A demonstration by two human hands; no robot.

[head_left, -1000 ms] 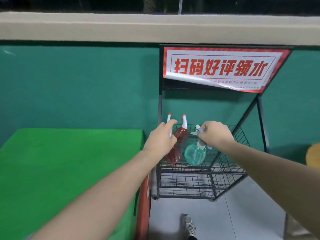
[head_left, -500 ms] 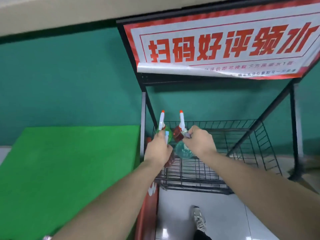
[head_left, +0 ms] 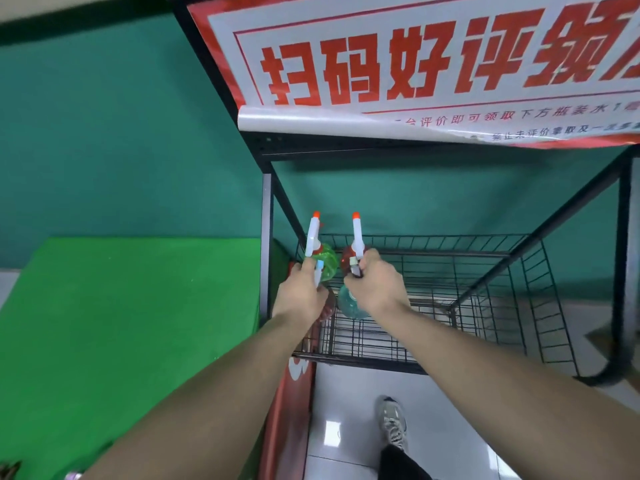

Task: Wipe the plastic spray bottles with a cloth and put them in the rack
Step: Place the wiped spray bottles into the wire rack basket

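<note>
Head view shows our left hand (head_left: 300,295) gripping a dark red bottle (head_left: 327,306) and our right hand (head_left: 375,284) gripping a teal bottle (head_left: 349,303), both low over the rack (head_left: 450,252) by the green bottle (head_left: 325,259). We seat each base flat, probably on wire, before letting go.

Looks like a shop or promo stand, indoors. Black wire rack (head_left: 485,306) w/ printed red-and-white promo sign (head_left: 415,71) in Chinese across its top (scan code / good review / get water). Green cloth-covered desk (head_left: 121,323) beside it, teal wall (head_left: 121,133) behind, glossy white tile floor (head_left: 346,410).
</note>
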